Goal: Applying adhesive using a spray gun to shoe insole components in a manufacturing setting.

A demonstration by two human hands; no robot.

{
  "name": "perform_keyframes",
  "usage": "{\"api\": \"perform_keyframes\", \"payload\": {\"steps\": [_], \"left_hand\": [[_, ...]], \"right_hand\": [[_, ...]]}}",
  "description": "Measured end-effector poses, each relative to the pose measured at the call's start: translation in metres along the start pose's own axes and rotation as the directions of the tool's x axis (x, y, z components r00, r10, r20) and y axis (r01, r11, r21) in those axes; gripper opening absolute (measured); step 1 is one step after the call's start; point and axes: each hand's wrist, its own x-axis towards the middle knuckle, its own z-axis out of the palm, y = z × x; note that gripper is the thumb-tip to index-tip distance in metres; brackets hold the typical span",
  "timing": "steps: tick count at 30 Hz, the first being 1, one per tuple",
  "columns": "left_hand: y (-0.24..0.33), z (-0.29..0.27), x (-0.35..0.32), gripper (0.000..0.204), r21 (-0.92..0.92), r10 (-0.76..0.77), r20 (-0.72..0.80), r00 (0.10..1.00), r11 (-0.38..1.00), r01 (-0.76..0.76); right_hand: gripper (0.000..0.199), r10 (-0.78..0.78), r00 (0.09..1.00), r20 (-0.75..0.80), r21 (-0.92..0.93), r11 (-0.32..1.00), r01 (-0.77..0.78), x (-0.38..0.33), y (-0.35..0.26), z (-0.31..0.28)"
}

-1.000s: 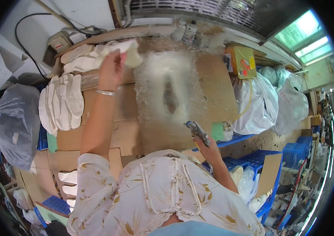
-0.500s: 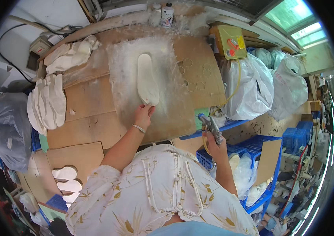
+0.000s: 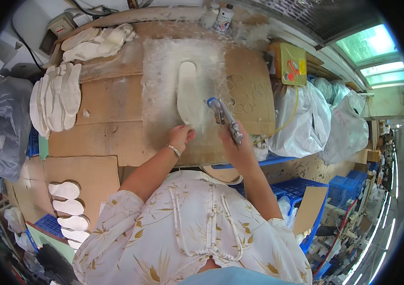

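A pale insole (image 3: 189, 92) lies lengthwise on a whitened, fuzzy patch of the cardboard worktop (image 3: 111, 104), its lower end toward me. My left hand (image 3: 181, 137) is closed, fingertips curled right at that lower end; whether they pinch its edge is too unclear to tell. Gripped in my right hand (image 3: 239, 146) is a metal spray gun (image 3: 228, 119) with a blue tip. It is held just right of the insole, nozzle toward the far left. A faint haze blurs the insole's near end.
Stacks of pale insoles (image 3: 57, 97) stand at the left, with several more on the lower cardboard (image 3: 68, 207). A yellow hose (image 3: 285, 126) hangs from a yellow-green tank (image 3: 291, 64) at the right. White plastic bags (image 3: 301, 116), a blue crate (image 3: 301, 190) and a bottle (image 3: 223, 19) surround the worktop.
My right hand has brought the spray gun up and left, from beside the worktop to beside the insole. My left hand sits slightly lower against the insole's end. The view has shifted.
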Motion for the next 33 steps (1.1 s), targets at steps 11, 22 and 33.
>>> {"api": "perform_keyframes", "payload": {"steps": [11,22,33], "left_hand": [[0.007,-0.002,0.000,0.018,-0.021,-0.043,0.046,0.998,0.999,0.044],[0.010,-0.003,0.001,0.018,0.011,-0.054,0.066,0.996,0.999,0.053],[0.013,0.000,-0.004,0.016,0.020,-0.041,0.022,0.999,0.999,0.040]], "right_hand": [[0.023,-0.054,0.995,-0.087,-0.062,0.997,0.049,0.027,0.003,0.016],[0.020,0.040,0.992,-0.119,0.008,0.999,-0.039,0.036,-0.008,0.020],[0.020,0.074,0.993,-0.088,-0.030,0.997,-0.077,0.024,-0.004,0.015]]}}
